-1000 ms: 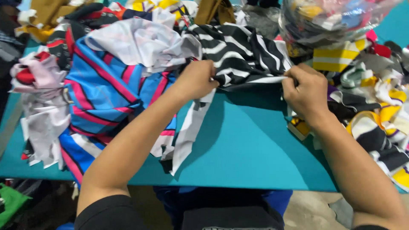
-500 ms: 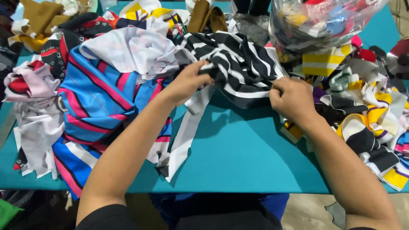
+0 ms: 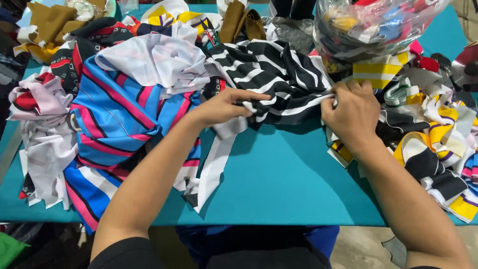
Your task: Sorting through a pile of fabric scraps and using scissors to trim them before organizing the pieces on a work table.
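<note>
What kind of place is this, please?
Probably a sewing or garment workshop. Heaps of cut cloth scraps cover a teal table, a clear bag of offcuts stands behind, and both hands pull a black-and-white striped piece.

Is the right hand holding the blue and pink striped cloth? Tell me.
No, the right hand pinches the black and white striped fabric; the blue and pink striped cloth lies apart.

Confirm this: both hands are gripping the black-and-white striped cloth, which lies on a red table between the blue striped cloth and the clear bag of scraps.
Not quite: the table is teal, not red, as the head view shows. The rest holds: the left hand and right hand grip the black-and-white striped cloth, between the blue striped cloth and the clear bag of scraps.
</note>
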